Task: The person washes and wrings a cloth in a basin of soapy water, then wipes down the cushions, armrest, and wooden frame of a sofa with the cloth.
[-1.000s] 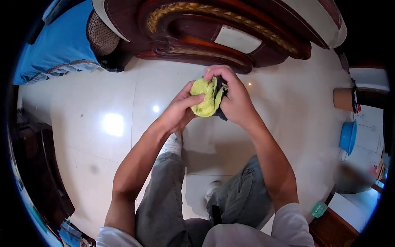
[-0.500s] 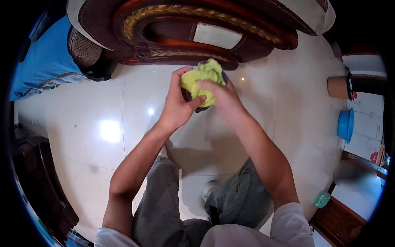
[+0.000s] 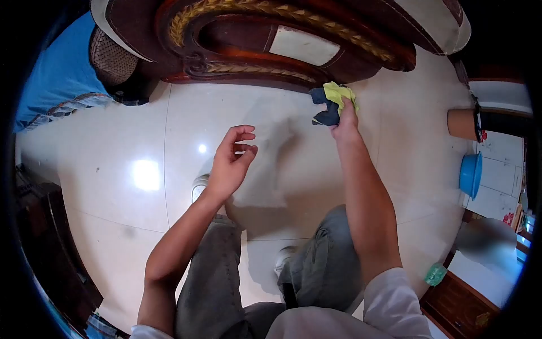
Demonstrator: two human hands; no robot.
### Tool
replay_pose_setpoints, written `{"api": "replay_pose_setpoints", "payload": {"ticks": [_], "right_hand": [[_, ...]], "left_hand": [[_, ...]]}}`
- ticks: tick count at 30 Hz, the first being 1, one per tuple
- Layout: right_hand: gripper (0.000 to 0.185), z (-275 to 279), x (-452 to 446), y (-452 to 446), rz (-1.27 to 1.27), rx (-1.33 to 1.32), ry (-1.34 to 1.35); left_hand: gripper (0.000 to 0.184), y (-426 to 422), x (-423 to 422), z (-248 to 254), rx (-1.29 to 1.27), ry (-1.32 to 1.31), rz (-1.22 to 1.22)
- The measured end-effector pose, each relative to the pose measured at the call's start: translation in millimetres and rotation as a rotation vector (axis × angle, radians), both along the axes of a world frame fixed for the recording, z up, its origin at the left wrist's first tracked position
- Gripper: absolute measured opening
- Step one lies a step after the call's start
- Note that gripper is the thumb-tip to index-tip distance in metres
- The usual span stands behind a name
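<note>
A crumpled cloth (image 3: 339,93), yellow-green on one side and dark grey on the other, is gripped in my right hand (image 3: 346,118). It hangs close to the lower edge of a carved wooden sofa (image 3: 237,70) with dark red and gold trim. Whether the cloth touches the sofa I cannot tell. My left hand (image 3: 230,164) is in the air over the tiled floor, fingers loosely curled and apart, with nothing in it.
Glossy pale tiles (image 3: 124,141) cover the floor. Blue fabric (image 3: 62,73) hangs at the upper left. On the right stand a brown bin (image 3: 463,124), a blue basin (image 3: 470,174) and a green item (image 3: 435,274). Dark furniture (image 3: 51,237) lines the left.
My left hand has let go of the cloth and drawn back toward me. My right hand has carried the cloth to the right, alongside the sofa's lower edge.
</note>
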State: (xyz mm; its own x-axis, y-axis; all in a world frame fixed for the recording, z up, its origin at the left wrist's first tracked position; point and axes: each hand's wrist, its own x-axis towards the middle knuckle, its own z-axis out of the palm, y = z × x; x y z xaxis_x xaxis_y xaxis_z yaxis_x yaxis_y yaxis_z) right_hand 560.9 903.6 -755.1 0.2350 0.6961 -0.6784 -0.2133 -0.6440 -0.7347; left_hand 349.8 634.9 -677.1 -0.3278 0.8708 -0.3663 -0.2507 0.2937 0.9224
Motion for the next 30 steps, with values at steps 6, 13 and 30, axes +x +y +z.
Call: {"api": "replay_pose_setpoints", "payload": {"ticks": [6,13,30], "right_hand": [[0.035,-15.1,-10.9,6.7,-0.28,0.002,0.184],[0.025,17.5,-50.0,-5.1,0.0,0.355,-0.205],[0.044,100.0,-208.1,-139.8,1.012,0.623,-0.348]], "left_hand": [[0.043,-1.5,-6.6,-14.2,0.005,-0.077,0.024],[0.041,-3.7,-18.6,-13.0,-0.015,-0.048,0.03],[0.035,-1.3,-20.9,-28.3,0.002,-0.042,0.043]]}}
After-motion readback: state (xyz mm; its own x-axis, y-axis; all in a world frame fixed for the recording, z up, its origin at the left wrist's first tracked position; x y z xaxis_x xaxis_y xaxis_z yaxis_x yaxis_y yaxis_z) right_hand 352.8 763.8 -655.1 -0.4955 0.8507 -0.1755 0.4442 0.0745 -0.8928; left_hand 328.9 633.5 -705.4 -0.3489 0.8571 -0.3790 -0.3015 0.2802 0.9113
